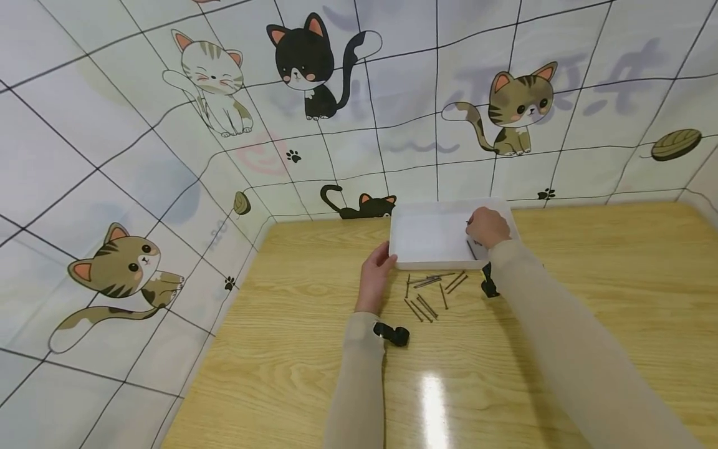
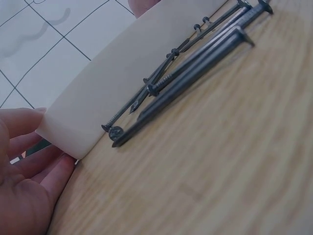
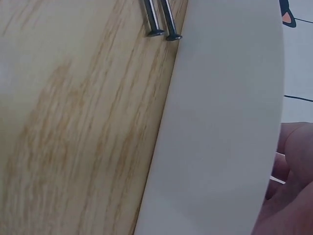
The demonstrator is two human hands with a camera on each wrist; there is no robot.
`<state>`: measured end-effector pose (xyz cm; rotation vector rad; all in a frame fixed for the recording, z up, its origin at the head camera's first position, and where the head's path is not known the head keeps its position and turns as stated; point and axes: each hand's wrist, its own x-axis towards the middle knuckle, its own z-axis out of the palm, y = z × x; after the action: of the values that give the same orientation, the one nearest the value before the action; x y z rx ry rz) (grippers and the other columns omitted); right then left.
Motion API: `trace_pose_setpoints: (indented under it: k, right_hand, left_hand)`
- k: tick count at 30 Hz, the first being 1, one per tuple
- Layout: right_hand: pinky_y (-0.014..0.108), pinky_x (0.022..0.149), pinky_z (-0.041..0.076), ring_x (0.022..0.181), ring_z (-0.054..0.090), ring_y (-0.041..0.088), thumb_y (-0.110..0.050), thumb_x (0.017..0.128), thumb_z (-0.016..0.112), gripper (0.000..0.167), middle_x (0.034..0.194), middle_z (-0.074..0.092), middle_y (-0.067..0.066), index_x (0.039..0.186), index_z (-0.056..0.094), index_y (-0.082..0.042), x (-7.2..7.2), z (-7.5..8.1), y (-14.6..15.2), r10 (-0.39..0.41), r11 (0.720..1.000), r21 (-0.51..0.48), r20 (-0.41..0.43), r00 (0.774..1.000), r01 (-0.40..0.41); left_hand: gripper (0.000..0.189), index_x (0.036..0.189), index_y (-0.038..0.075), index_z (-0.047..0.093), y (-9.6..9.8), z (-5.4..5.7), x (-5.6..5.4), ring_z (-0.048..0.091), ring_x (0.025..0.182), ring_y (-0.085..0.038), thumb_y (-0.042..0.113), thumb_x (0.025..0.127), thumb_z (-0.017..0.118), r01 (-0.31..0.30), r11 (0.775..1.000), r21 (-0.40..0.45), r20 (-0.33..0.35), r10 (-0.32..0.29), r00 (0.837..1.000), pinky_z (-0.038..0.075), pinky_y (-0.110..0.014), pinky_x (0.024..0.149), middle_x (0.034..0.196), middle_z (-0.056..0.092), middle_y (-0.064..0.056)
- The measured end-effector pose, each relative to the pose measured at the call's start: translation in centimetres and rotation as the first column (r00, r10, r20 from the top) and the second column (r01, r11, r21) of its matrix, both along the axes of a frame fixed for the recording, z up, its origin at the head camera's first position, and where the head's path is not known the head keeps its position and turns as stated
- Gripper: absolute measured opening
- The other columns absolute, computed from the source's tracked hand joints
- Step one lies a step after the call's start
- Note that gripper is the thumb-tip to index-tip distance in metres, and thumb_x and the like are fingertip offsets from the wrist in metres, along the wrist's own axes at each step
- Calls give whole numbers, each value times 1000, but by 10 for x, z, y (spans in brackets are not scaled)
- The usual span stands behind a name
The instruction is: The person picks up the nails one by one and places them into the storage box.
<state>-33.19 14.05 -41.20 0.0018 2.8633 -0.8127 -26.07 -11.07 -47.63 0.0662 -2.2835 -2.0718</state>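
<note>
Right hand [image 1: 489,227]: held beyond the near wall at the 3 o'clock end of the white tray [image 1: 437,265], fingers curled; whether a nail is pinched cannot be told.
Left hand [image 1: 377,277]: clamped on the tray's 8 o'clock corner.
Tray axis: laid 9-to-3.
Dark nail [image 1: 472,250]: seen in the tray, at 7 o'clock from the right hand.
Loose nails [image 1: 428,307]: scattered on the wooden table [image 1: 280,349], between 7 and 8 o'clock from the right hand, toward 4 from the left, which is nearer.
Nail axes: mixed; front group pointed 11-to-5, rightmost pair 2-to-8.
</note>
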Motion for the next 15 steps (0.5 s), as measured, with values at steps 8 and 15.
trace_pose_setpoints:
  k: [8,15]
  right_hand:
    - [35,55,44,69,55,28,-6,82,49,22,87,63,20,91,64,7,-4,-4,4,22,999,-34,-27,999,-23]
    - [29,45,37,49,48,19,-5,80,47,22,54,57,6,66,63,1,-9,-15,6,29,999,-22,-38,999,-30]
  left_hand:
    - [44,133,8,43,3,17,9,42,119,-20,15,91,52,17,1000,-13,0,-17,1000,34,-37,97,131,47,-6]
    - [43,131,16,46,0,-2,-1,43,117,-12,21,90,55,1,1000,1,0,-1,1000,34,-34,97,129,48,2]
